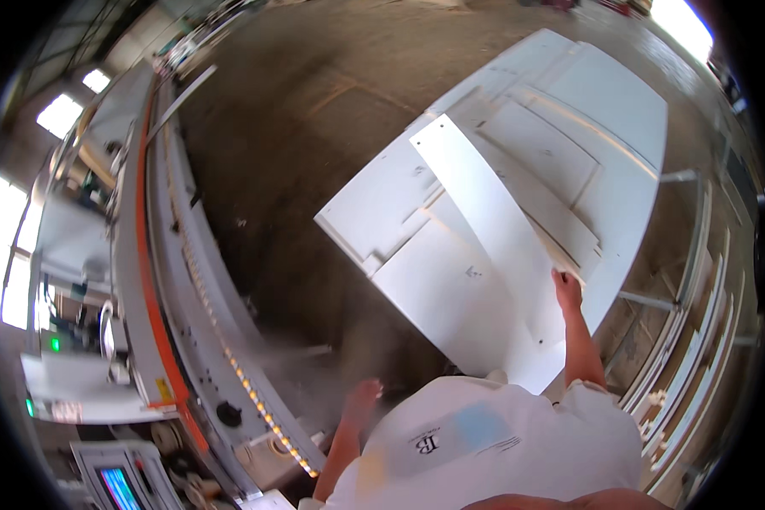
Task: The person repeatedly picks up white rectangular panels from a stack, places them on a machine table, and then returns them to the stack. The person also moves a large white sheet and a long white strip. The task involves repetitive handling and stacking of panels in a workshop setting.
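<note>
My right hand point(567, 289) grips the right edge of a long white panel point(484, 212), its fingers closed round the board. Small dark holes show near both ends of that panel, which slants above a stack of white boards point(450, 263). Several cut pieces of differing sizes lie on the stack, some with pencil marks. Low at my left side hangs my left hand point(365, 393), smeared by motion, so its fingers cannot be read; no board touches it.
Along the left runs a long machine with an orange stripe point(149, 280) and a row of rollers point(251, 387). A lit control screen point(117, 487) stands at the lower left. Right of the stack, a metal rack point(697, 246) stands by long narrow strips point(697, 357). Brown floor point(306, 127) lies between.
</note>
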